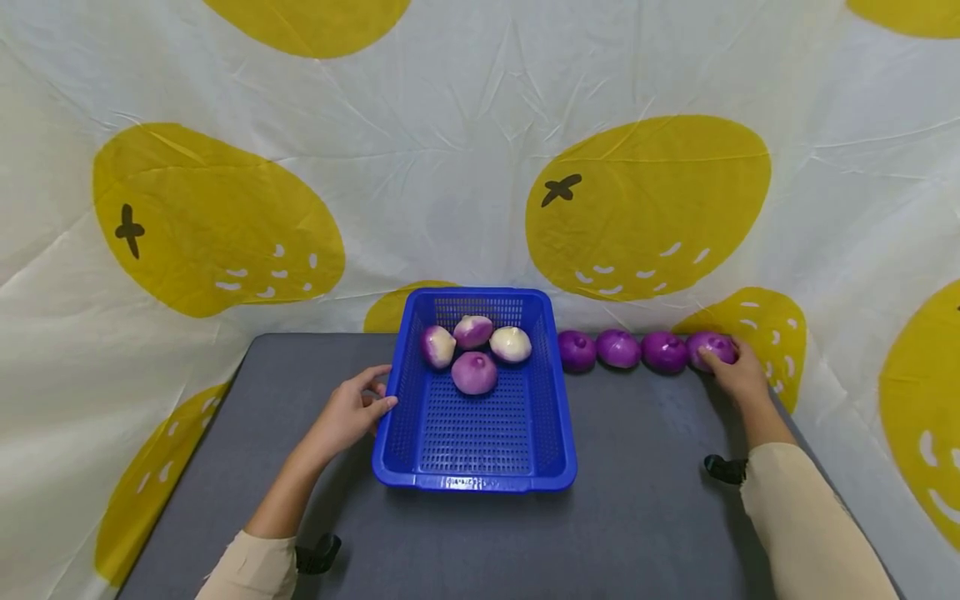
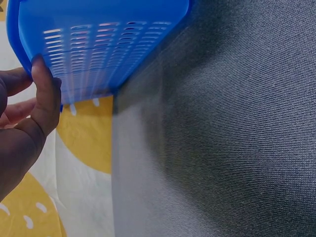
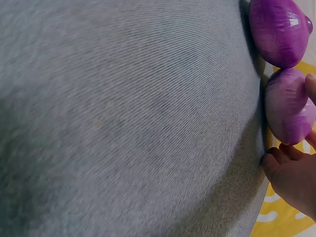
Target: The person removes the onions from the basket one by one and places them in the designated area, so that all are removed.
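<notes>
A blue plastic basket (image 1: 480, 482) stands in the middle of the table. Its left rim is pinched by my left hand (image 1: 349, 415), with thumb and fingers on the edge in the left wrist view. Inside lie several onions, one purple onion (image 1: 474, 373) nearest and paler ones such as a white-sided onion (image 1: 511, 344) behind. To the right of the basket, purple onions run in a row along the back edge. My right hand (image 1: 741, 377) grips the rightmost onion (image 1: 708, 346), thumb and fingers around its right side. Beside it sits another onion (image 3: 279, 32).
A grey table (image 1: 645, 467) lies under everything. Behind it and at both sides hangs a white cloth (image 1: 450, 100) printed with yellow fruit shapes. Dark wrist straps (image 1: 724, 469) show at both sleeves.
</notes>
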